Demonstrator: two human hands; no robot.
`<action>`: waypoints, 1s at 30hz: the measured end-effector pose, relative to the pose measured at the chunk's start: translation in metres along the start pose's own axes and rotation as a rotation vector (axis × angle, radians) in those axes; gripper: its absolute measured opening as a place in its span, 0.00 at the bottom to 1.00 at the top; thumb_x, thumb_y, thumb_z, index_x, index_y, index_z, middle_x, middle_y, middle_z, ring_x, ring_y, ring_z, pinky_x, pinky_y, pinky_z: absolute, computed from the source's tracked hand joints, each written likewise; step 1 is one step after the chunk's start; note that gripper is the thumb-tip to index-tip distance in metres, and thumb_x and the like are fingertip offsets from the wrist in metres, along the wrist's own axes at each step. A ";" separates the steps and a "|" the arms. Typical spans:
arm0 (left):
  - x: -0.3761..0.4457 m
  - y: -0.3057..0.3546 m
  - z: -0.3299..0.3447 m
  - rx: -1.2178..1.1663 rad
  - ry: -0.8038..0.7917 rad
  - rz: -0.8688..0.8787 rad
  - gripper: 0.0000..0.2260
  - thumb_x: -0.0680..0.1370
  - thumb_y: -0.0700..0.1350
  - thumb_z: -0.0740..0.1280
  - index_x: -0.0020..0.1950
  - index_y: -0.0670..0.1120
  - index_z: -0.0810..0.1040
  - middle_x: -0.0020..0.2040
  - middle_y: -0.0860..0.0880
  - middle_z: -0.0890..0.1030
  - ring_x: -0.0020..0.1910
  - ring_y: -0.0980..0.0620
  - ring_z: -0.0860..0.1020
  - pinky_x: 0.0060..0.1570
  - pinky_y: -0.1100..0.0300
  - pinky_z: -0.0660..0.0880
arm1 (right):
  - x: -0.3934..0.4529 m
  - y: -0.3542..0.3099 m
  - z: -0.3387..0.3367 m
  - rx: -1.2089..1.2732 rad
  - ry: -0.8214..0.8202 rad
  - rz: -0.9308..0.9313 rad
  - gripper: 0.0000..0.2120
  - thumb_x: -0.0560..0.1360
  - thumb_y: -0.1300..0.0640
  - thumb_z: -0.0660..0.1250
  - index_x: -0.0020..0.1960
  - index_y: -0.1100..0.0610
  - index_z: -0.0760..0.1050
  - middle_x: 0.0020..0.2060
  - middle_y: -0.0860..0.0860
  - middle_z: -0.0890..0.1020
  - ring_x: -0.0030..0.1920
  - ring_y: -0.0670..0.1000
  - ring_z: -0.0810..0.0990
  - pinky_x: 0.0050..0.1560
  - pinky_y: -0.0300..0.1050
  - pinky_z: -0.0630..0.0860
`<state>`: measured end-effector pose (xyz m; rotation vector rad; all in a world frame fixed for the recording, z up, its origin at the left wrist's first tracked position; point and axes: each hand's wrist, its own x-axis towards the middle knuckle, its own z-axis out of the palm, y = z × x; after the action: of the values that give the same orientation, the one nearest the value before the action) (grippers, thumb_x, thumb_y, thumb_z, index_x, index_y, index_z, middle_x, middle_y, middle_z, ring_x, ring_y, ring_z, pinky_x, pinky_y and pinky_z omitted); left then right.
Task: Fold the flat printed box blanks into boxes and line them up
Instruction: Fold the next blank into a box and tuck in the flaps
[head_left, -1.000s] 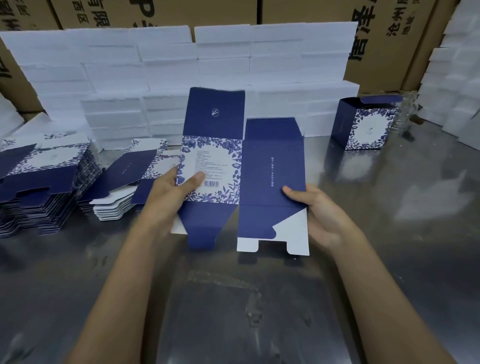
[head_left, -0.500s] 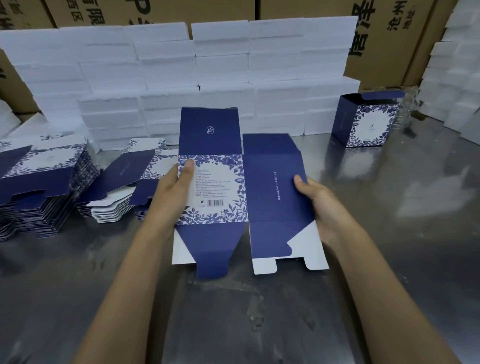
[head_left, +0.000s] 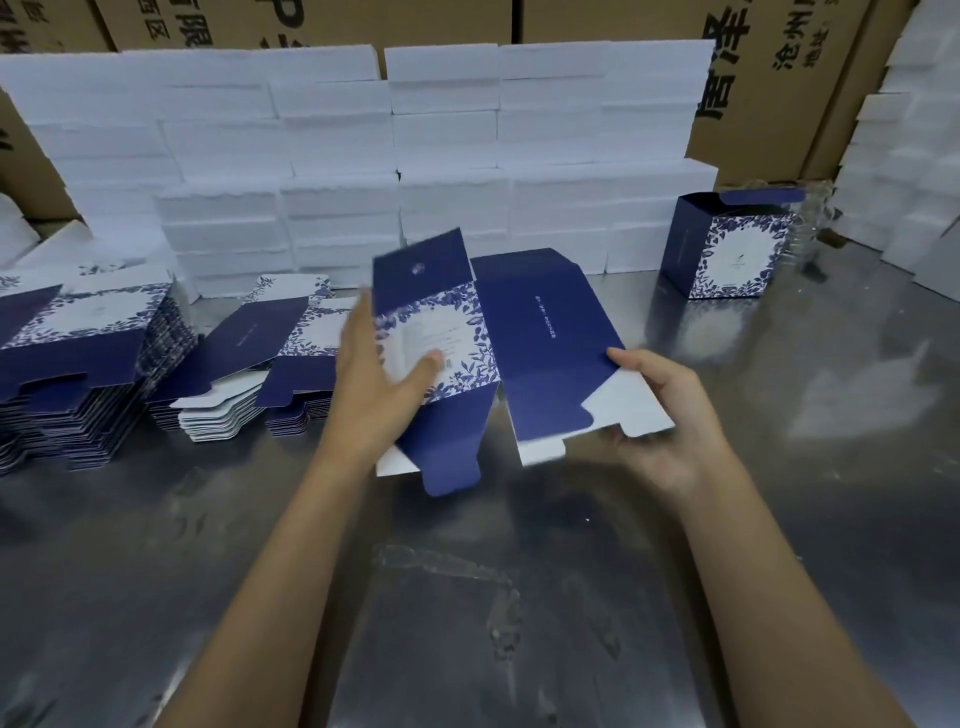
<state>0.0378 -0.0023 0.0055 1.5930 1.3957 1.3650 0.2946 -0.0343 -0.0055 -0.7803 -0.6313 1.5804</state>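
Note:
A flat navy box blank (head_left: 540, 343) with a blue floral panel hangs over the steel table, tilted and bent along its middle crease. My left hand (head_left: 376, 387) holds its left edge, thumb lying on the floral panel. My right hand (head_left: 662, 415) grips the lower right corner, thumb on top and fingers under the white flap. One folded box (head_left: 727, 249) stands upright at the back right with its lid flap open. Stacks of flat blanks (head_left: 78, 374) lie at the left.
A second, looser pile of blanks (head_left: 260, 374) lies left of my hands. A wall of white foam blocks (head_left: 363, 171) runs along the back, with more at the right (head_left: 914, 171). Brown cartons (head_left: 753, 62) stand behind. The steel table (head_left: 467, 597) shines in front.
The blank has tilted clockwise and its left panel has started bending at the crease. My left thumb shifted onto the floral panel; my right hand slid down to the lower right corner.

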 end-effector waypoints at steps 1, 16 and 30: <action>-0.002 0.002 0.002 0.009 -0.078 0.032 0.37 0.77 0.47 0.73 0.81 0.58 0.58 0.81 0.55 0.56 0.79 0.56 0.56 0.78 0.51 0.56 | 0.001 -0.001 -0.001 0.017 -0.001 -0.013 0.15 0.71 0.58 0.72 0.57 0.59 0.81 0.62 0.57 0.83 0.58 0.57 0.84 0.67 0.60 0.75; -0.008 0.007 0.012 -0.384 -0.298 0.081 0.22 0.73 0.47 0.74 0.66 0.60 0.78 0.68 0.59 0.78 0.72 0.57 0.72 0.70 0.54 0.69 | 0.007 0.021 0.023 -0.463 -0.306 -0.188 0.25 0.79 0.45 0.66 0.75 0.40 0.68 0.70 0.42 0.76 0.70 0.47 0.74 0.69 0.56 0.71; -0.001 -0.004 0.010 -0.305 -0.211 0.104 0.25 0.65 0.47 0.77 0.60 0.53 0.75 0.52 0.63 0.84 0.53 0.60 0.82 0.53 0.66 0.77 | 0.019 0.045 0.027 -1.158 0.131 -0.423 0.20 0.76 0.48 0.75 0.65 0.48 0.75 0.56 0.42 0.82 0.47 0.44 0.83 0.51 0.44 0.80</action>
<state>0.0458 -0.0004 -0.0009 1.5680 0.9430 1.3506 0.2440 -0.0218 -0.0258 -1.4401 -1.5311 0.6616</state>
